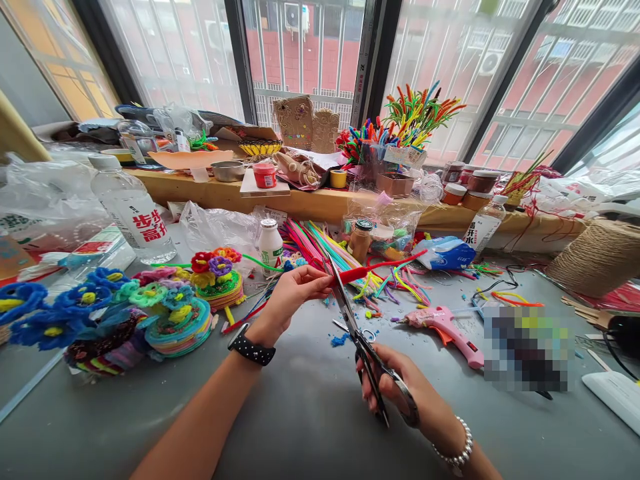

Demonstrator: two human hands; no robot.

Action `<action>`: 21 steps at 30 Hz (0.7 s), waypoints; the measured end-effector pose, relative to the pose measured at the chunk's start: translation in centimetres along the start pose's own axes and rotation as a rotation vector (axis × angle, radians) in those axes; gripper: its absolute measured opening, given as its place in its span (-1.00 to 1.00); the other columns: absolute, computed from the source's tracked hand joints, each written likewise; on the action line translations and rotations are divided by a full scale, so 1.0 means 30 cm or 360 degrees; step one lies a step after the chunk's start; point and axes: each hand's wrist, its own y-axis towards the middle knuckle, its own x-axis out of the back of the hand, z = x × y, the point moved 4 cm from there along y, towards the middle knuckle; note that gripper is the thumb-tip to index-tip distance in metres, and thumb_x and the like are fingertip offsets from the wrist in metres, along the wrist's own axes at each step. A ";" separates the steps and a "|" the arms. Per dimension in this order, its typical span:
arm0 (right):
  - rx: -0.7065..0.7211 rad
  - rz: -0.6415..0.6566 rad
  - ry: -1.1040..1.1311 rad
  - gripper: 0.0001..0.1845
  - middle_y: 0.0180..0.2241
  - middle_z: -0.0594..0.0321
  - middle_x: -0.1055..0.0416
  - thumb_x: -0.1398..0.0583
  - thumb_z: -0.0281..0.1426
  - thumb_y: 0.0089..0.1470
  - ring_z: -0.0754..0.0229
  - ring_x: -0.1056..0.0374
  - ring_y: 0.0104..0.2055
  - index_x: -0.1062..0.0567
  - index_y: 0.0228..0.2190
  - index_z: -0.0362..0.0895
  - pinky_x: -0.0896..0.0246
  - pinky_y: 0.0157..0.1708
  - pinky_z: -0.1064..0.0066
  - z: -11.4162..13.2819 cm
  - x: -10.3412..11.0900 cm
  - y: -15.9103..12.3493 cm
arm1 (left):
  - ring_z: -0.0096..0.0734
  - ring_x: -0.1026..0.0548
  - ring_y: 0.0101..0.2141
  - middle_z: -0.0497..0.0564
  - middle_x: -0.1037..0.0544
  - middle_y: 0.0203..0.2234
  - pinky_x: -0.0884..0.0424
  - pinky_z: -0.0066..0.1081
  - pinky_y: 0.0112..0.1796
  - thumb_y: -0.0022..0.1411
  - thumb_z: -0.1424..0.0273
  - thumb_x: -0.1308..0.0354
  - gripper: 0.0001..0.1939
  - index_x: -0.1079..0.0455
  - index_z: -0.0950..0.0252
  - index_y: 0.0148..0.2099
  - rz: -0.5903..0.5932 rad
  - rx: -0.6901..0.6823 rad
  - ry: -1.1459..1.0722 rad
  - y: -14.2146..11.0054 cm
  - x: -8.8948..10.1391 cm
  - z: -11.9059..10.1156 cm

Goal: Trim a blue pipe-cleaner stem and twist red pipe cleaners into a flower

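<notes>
My left hand (295, 293), with a black dotted band on its wrist, pinches the near end of a red fuzzy pipe cleaner (353, 275). The strip reaches away to the right, thick near my fingers and thin toward its far end. In my right hand (400, 383) are large black-handled scissors (350, 320), my fingers through the handles. Their blades point up and away and meet the red strip just beside my left fingertips; whether they cut into it cannot be made out. Beneath, a smaller pair of scissors (370, 335) lies beside blue fuzz scraps (340, 340).
Fuzzy flower pieces (180, 327) stand at the left near a large water bottle (133, 213). Loose pipe cleaners (320, 240) spread behind my hands, around a small white bottle (271, 247) and a brown jar (360, 241). A pink glue gun (450, 333) and twine spool (595, 257) lie right.
</notes>
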 end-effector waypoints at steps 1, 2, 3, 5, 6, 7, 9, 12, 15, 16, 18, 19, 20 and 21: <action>-0.0012 -0.0024 -0.0010 -0.45 -0.57 0.30 -0.22 -0.06 0.05 -0.20 0.33 -0.14 -0.58 -0.26 -0.39 -0.21 -0.10 -0.57 0.47 -0.001 0.001 0.000 | -0.59 -0.42 -0.53 -0.10 -0.44 -0.58 -0.35 -0.54 -0.41 -0.13 0.38 -0.20 -0.82 -0.30 0.36 -0.46 0.0006 -0.0013 0.0014 0.001 -0.002 0.001; -0.0030 -0.0069 -0.0033 -0.48 -0.58 0.32 -0.19 -0.07 0.02 -0.19 0.36 -0.11 -0.60 -0.26 -0.40 -0.20 -0.08 -0.59 0.49 -0.001 0.004 0.000 | -0.58 -0.42 -0.52 -0.10 -0.44 -0.57 -0.35 -0.54 -0.40 -0.11 0.37 -0.19 -0.83 -0.30 0.36 -0.46 0.0010 -0.0031 0.0030 0.001 -0.005 0.002; -0.0049 -0.0122 -0.0062 -0.52 -0.58 0.34 -0.16 -0.10 -0.02 -0.19 0.38 -0.08 -0.60 -0.26 -0.41 -0.20 -0.06 -0.60 0.51 -0.002 0.007 0.001 | -0.58 -0.42 -0.51 -0.10 -0.43 -0.56 -0.35 -0.53 -0.40 -0.09 0.36 -0.18 -0.83 -0.29 0.36 -0.45 0.0016 -0.0056 0.0050 0.002 -0.009 0.003; -0.0078 -0.0194 -0.0110 -0.60 -0.59 0.37 -0.13 -0.13 -0.10 -0.15 0.39 -0.05 -0.60 -0.26 -0.42 -0.19 -0.02 -0.61 0.54 -0.001 0.010 0.002 | -0.56 -0.42 -0.50 -0.09 -0.42 -0.53 -0.36 -0.50 -0.38 -0.05 0.35 -0.14 -0.83 -0.26 0.35 -0.43 0.0023 -0.0126 0.0108 0.005 -0.016 0.004; -0.0085 -0.0203 -0.0119 -0.63 -0.60 0.38 -0.12 -0.12 -0.13 -0.13 0.40 -0.04 -0.60 -0.25 -0.42 -0.19 -0.02 -0.61 0.54 0.000 0.009 0.004 | -0.55 -0.41 -0.50 -0.08 -0.41 -0.53 -0.36 -0.48 -0.38 -0.03 0.35 -0.12 -0.83 -0.25 0.35 -0.42 0.0026 -0.0174 0.0148 0.006 -0.019 0.005; -0.0084 -0.0203 -0.0119 -0.65 -0.61 0.39 -0.12 -0.12 -0.14 -0.12 0.40 -0.04 -0.60 -0.25 -0.42 -0.19 -0.02 -0.60 0.55 0.001 0.008 0.005 | -0.55 -0.41 -0.51 -0.08 -0.40 -0.52 -0.36 -0.46 -0.39 -0.01 0.34 -0.09 -0.84 -0.23 0.34 -0.41 0.0024 -0.0233 0.0194 0.008 -0.022 0.006; -0.0067 -0.0203 -0.0118 -0.67 -0.63 0.40 -0.11 -0.11 -0.16 -0.10 0.39 -0.05 -0.60 -0.25 -0.43 -0.18 -0.03 -0.60 0.55 0.002 0.004 0.007 | -0.55 -0.38 -0.53 -0.10 -0.37 -0.54 -0.36 -0.45 -0.42 0.04 0.33 -0.04 -0.85 -0.20 0.32 -0.39 0.0007 -0.0369 0.0298 0.009 -0.027 0.008; -0.0057 -0.0215 -0.0113 -0.69 -0.63 0.40 -0.11 -0.12 -0.17 -0.10 0.39 -0.05 -0.60 -0.25 -0.43 -0.18 -0.04 -0.60 0.55 0.000 0.001 0.008 | -0.55 -0.34 -0.57 -0.11 -0.33 -0.58 -0.32 -0.47 -0.50 0.08 0.31 0.02 -0.85 -0.16 0.30 -0.39 -0.0016 -0.0524 0.0414 0.007 -0.034 0.010; -0.0034 -0.0209 -0.0090 -0.69 -0.62 0.39 -0.12 -0.11 -0.17 -0.10 0.38 -0.06 -0.60 -0.24 -0.45 -0.17 -0.05 -0.60 0.54 0.000 -0.002 0.008 | -0.54 -0.33 -0.59 -0.11 -0.32 -0.60 -0.30 -0.48 -0.53 0.08 0.31 0.03 -0.85 -0.15 0.30 -0.39 -0.0026 -0.0594 0.0405 -0.001 -0.041 0.005; -0.0017 -0.0210 -0.0081 -0.69 -0.61 0.38 -0.13 -0.11 -0.16 -0.10 0.38 -0.06 -0.60 -0.24 -0.45 -0.17 -0.05 -0.60 0.54 0.001 -0.002 0.008 | -0.55 -0.32 -0.59 -0.11 -0.32 -0.60 -0.30 -0.48 -0.53 0.08 0.31 0.02 -0.85 -0.14 0.30 -0.40 -0.0034 -0.0608 0.0386 -0.004 -0.043 0.002; 0.0019 -0.0205 -0.0059 -0.66 -0.60 0.37 -0.12 -0.10 -0.14 -0.11 0.38 -0.05 -0.60 -0.25 -0.44 -0.17 -0.03 -0.60 0.53 0.003 -0.001 0.008 | -0.55 -0.32 -0.60 -0.11 -0.32 -0.60 -0.29 -0.49 -0.53 0.07 0.32 0.01 -0.85 -0.14 0.30 -0.41 -0.0057 -0.0615 0.0351 -0.009 -0.044 -0.004; 0.0034 -0.0193 -0.0052 -0.64 -0.61 0.36 -0.11 -0.09 -0.12 -0.11 0.37 -0.03 -0.60 -0.25 -0.43 -0.17 -0.02 -0.60 0.52 0.003 -0.001 0.009 | -0.56 -0.32 -0.60 -0.11 -0.32 -0.60 -0.29 -0.49 -0.53 0.07 0.32 0.00 -0.85 -0.14 0.30 -0.42 -0.0066 -0.0614 0.0337 -0.011 -0.044 -0.007; 0.0050 -0.0175 -0.0049 -0.62 -0.61 0.36 -0.10 -0.08 -0.09 -0.11 0.37 -0.02 -0.60 -0.26 -0.42 -0.18 0.01 -0.60 0.52 0.003 -0.001 0.009 | -0.56 -0.32 -0.60 -0.11 -0.32 -0.61 -0.28 -0.50 -0.54 0.06 0.32 -0.01 -0.85 -0.14 0.30 -0.43 -0.0072 -0.0611 0.0328 -0.013 -0.045 -0.009; 0.0065 -0.0151 -0.0052 -0.59 -0.61 0.36 -0.09 -0.07 -0.07 -0.12 0.36 -0.01 -0.59 -0.27 -0.41 -0.18 0.03 -0.61 0.51 0.003 -0.002 0.009 | -0.57 -0.31 -0.61 -0.12 -0.32 -0.61 -0.28 -0.50 -0.54 0.06 0.33 -0.01 -0.85 -0.14 0.30 -0.43 -0.0077 -0.0611 0.0321 -0.015 -0.045 -0.010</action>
